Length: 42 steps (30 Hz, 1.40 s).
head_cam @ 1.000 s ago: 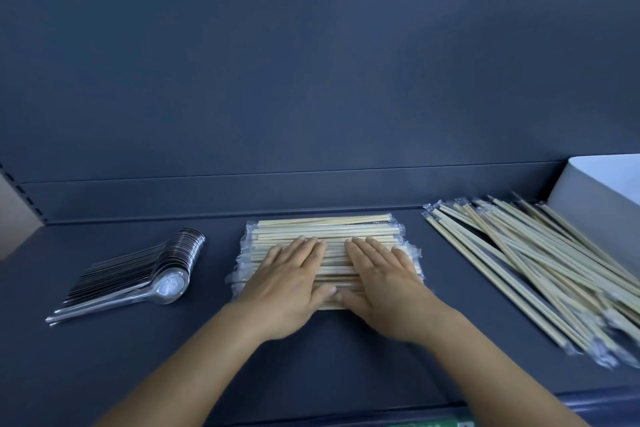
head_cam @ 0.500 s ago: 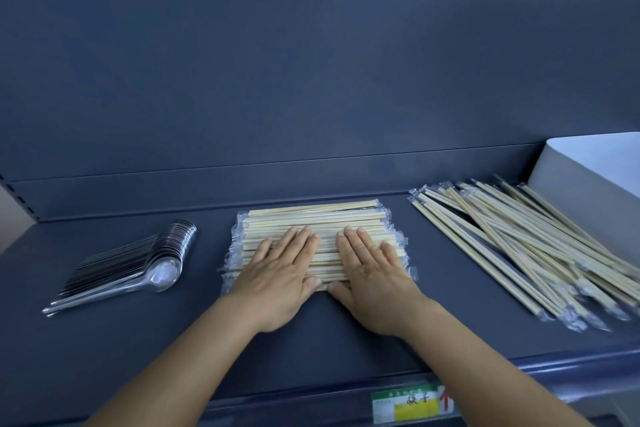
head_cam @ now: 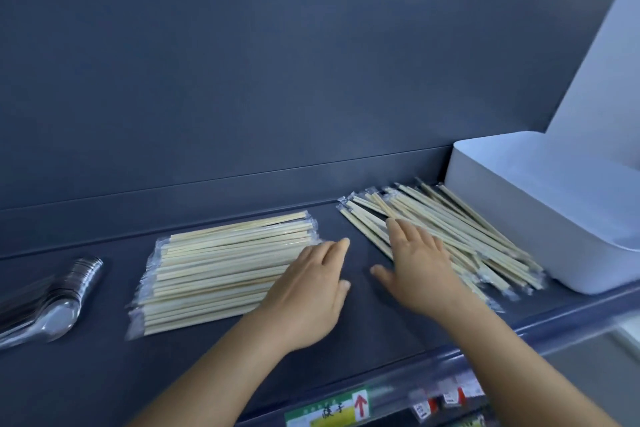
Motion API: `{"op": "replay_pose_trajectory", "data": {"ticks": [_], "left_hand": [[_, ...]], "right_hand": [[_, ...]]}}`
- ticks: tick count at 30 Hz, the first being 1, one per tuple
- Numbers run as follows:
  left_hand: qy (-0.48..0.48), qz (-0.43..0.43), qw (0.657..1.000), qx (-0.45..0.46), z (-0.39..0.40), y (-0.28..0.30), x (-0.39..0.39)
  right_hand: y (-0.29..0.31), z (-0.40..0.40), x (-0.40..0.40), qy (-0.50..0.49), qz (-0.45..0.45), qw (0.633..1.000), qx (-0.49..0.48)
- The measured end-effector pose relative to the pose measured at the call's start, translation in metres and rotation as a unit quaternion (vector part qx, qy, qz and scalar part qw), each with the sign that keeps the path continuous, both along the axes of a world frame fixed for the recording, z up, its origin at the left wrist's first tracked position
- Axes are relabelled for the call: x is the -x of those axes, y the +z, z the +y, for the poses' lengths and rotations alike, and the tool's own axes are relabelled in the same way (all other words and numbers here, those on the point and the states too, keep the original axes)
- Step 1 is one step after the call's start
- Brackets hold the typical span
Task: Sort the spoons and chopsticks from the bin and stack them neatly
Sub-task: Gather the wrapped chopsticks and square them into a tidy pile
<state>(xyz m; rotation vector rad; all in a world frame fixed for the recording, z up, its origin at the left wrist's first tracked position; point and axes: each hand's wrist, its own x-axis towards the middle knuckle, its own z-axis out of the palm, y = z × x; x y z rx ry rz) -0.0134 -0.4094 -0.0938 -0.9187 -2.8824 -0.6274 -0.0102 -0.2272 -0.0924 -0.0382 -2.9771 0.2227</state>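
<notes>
Now neither hand grips anything: the right hand (head_cam: 420, 270) lies flat with straight fingers on the near left edge of the loose chopsticks (head_cam: 446, 236), and the left hand (head_cam: 308, 291) is open too, its fingers over the right end of the neat chopstick stack (head_cam: 221, 263). The loose pile lies at about two o'clock from the hands, touching the white bin (head_cam: 554, 218); the spoons (head_cam: 52, 298) sit stacked at nine o'clock on the shelf (head_cam: 363, 333). To do this step well, I think the right hand should take only a small bunch, turn it parallel to the stack, and lay it on top while the left hand steadies the wrapped ends, because the slippery wrappers may slide.
</notes>
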Motion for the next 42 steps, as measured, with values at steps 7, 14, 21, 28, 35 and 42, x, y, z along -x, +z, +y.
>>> {"op": "replay_pose_trajectory", "data": {"ticks": [7,14,21,28,35,42], "left_hand": [[-0.013,-0.111,0.992,0.056,0.072,-0.010,-0.005],[0.043,-0.141,0.987,0.061,0.085,-0.010,0.001],[0.067,-0.181,0.981,-0.002,0.093,-0.011,0.014],[0.098,-0.217,0.937,-0.256,0.092,-0.007,0.024],[0.000,-0.202,0.827,-0.524,0.090,0.084,0.022],[-0.060,-0.212,0.844,-0.488,0.073,0.098,0.019]], "right_hand": [[-0.014,0.044,0.006,-0.011,-0.033,0.998,-0.047],[-0.014,0.041,0.018,0.021,-0.045,0.999,-0.015],[-0.002,0.021,0.029,0.031,-0.086,0.995,-0.031],[0.002,0.026,0.032,0.000,-0.041,0.990,0.138],[0.048,0.015,0.019,0.145,0.072,0.826,0.540],[0.047,0.007,0.011,0.184,0.062,0.797,0.572]]}}
